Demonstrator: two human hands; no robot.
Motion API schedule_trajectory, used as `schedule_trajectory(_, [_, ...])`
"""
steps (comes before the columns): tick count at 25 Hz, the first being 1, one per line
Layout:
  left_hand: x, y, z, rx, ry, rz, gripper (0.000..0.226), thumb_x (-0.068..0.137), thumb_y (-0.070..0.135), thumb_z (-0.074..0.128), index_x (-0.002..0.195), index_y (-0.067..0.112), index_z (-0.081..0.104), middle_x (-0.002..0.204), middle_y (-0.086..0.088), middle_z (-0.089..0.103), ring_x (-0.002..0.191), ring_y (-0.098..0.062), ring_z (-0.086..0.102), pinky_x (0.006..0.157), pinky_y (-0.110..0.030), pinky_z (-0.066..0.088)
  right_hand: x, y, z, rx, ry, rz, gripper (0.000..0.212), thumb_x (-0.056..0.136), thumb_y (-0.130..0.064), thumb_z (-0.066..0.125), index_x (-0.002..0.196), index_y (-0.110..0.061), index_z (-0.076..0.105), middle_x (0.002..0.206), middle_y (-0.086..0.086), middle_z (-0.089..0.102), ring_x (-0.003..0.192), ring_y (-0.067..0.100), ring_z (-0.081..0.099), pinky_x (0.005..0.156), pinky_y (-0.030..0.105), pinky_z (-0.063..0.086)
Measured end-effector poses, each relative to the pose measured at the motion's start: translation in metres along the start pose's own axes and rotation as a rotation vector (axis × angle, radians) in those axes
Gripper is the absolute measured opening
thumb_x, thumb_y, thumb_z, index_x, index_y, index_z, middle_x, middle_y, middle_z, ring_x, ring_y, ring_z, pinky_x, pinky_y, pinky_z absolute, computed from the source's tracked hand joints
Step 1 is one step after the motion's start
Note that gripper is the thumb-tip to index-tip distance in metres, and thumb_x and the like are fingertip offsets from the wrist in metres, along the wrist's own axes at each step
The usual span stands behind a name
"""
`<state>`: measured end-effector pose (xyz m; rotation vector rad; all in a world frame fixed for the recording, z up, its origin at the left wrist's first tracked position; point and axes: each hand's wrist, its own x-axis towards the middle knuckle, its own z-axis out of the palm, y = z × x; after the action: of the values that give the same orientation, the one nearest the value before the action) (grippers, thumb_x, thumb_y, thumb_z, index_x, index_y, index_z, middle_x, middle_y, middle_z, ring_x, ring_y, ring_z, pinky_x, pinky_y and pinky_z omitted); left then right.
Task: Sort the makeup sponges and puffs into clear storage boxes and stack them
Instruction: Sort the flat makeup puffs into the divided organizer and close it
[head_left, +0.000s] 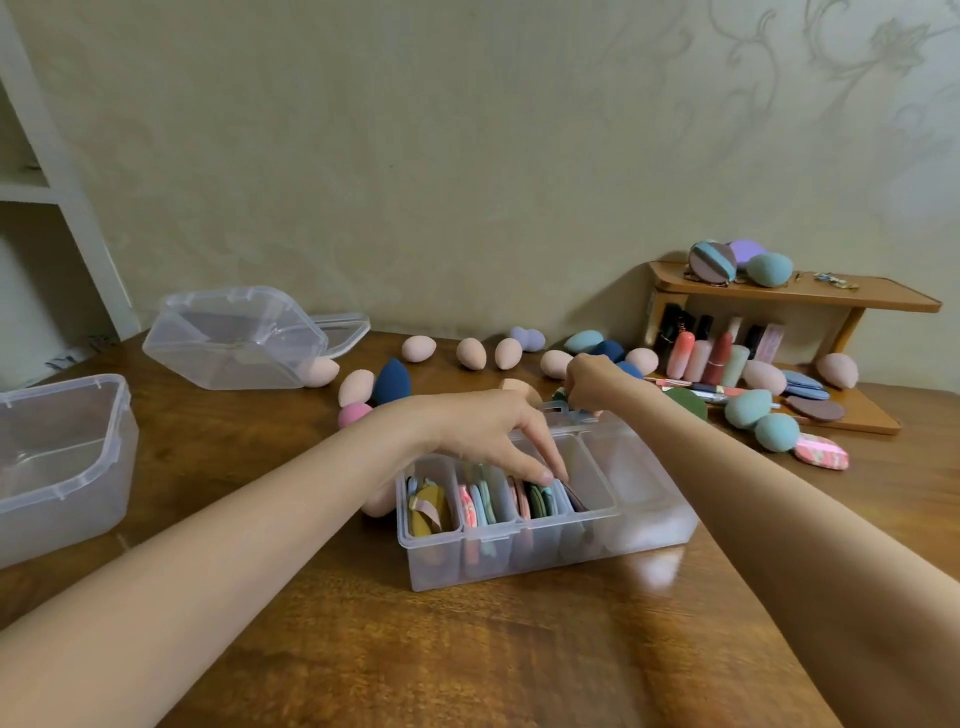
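Note:
A clear divided box (524, 561) stands at the table's middle, with flat puffs (483, 506) upright in its compartments. My left hand (483, 431) reaches over it, fingertips pressing down among the puffs in the third compartment. My right hand (589, 382) is behind the box's far edge, fingers curled around something small that I cannot make out. Peach, blue and teal egg-shaped sponges (470, 353) lie scattered across the table behind the box.
A clear box (234, 338) lies tilted at the back left with its lid. Another clear box (67, 457) stands at the left edge. A wooden two-tier rack (800, 296) at the right holds lipsticks, puffs and sponges. A white shelf unit stands far left.

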<state>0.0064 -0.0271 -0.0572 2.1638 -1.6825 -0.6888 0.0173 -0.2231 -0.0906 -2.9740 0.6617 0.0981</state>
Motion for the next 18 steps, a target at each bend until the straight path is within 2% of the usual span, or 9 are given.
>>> schedule_trajectory(2, [-0.001,-0.005,0.005,-0.046,0.051,0.031,0.020,0.087,0.032,0.063,0.105,0.031,0.071,0.109,0.011,0.060,0.112,-0.007,0.052,0.104,-0.040,0.041,-0.003,0.001,-0.003,0.052,0.095,-0.032,0.027,0.089,-0.008,0.053,0.114,0.000,0.059,0.106,0.015,0.060,0.090,0.025,0.055,0.073,0.029,0.043])
schedule_trajectory(4, [-0.001,-0.006,0.008,-0.065,0.080,0.038,0.020,0.087,0.031,0.063,0.105,0.029,0.071,0.112,0.007,0.061,0.114,-0.009,0.052,0.104,-0.043,0.040,-0.009,0.006,-0.012,0.165,0.271,-0.033,0.025,0.089,-0.005,0.051,0.111,0.002,0.058,0.116,0.019,0.059,0.104,0.033,0.057,0.081,0.037,0.047])
schedule_trajectory(6, [0.000,-0.006,0.008,-0.069,0.084,0.027,0.019,0.088,0.029,0.063,0.105,0.028,0.071,0.109,0.009,0.061,0.114,-0.009,0.051,0.105,-0.042,0.040,-0.021,0.012,-0.028,0.316,0.409,-0.008,0.025,0.087,-0.004,0.055,0.111,0.003,0.052,0.116,0.021,0.057,0.106,0.035,0.056,0.090,0.043,0.048])
schedule_trajectory(8, [0.001,-0.004,0.007,-0.068,0.077,0.002,0.018,0.088,0.028,0.063,0.104,0.031,0.070,0.105,0.017,0.059,0.114,-0.008,0.051,0.106,-0.040,0.039,-0.036,0.019,-0.049,0.449,0.447,-0.001,0.028,0.086,-0.005,0.060,0.112,0.000,0.049,0.112,0.018,0.058,0.103,0.033,0.058,0.088,0.041,0.051])
schedule_trajectory(10, [0.002,-0.001,0.005,-0.080,0.070,-0.032,0.017,0.088,0.028,0.062,0.104,0.032,0.068,0.105,0.020,0.057,0.114,-0.007,0.050,0.106,-0.035,0.039,-0.054,0.024,-0.071,0.521,0.408,-0.010,0.032,0.084,-0.008,0.064,0.112,0.000,0.050,0.107,0.015,0.059,0.099,0.029,0.058,0.083,0.035,0.050])
schedule_trajectory(12, [0.002,0.003,0.001,-0.104,0.068,-0.068,0.020,0.089,0.025,0.061,0.108,0.027,0.069,0.105,0.021,0.056,0.108,-0.003,0.052,0.097,-0.022,0.042,-0.076,0.021,-0.088,0.548,0.304,-0.071,0.029,0.083,-0.011,0.067,0.108,-0.004,0.054,0.103,0.013,0.061,0.088,0.024,0.060,0.071,0.031,0.052])
schedule_trajectory(15, [0.002,0.010,-0.001,-0.129,0.102,-0.116,0.021,0.088,0.024,0.062,0.108,0.022,0.070,0.099,0.023,0.058,0.096,0.002,0.053,0.081,-0.011,0.040,-0.111,0.007,-0.094,0.521,0.101,-0.221,0.013,0.084,-0.012,0.065,0.085,-0.014,0.053,0.079,0.003,0.062,0.060,0.012,0.056,0.047,0.015,0.047])
schedule_trajectory(17, [0.001,0.013,0.001,-0.149,0.137,-0.110,0.020,0.087,0.023,0.065,0.106,0.020,0.071,0.095,0.020,0.062,0.093,-0.001,0.055,0.080,-0.011,0.041,-0.126,-0.002,-0.086,0.429,0.039,-0.280,0.015,0.083,-0.013,0.066,0.080,-0.017,0.052,0.072,0.001,0.060,0.055,0.009,0.053,0.046,0.014,0.045])
schedule_trajectory(18, [0.000,0.016,0.002,-0.135,0.143,-0.102,0.022,0.087,0.021,0.065,0.108,0.019,0.071,0.094,0.021,0.062,0.091,0.000,0.055,0.077,-0.006,0.040,-0.131,-0.006,-0.079,0.367,0.027,-0.299,0.014,0.082,-0.014,0.067,0.081,-0.016,0.053,0.071,0.001,0.060,0.054,0.008,0.053,0.047,0.014,0.044])
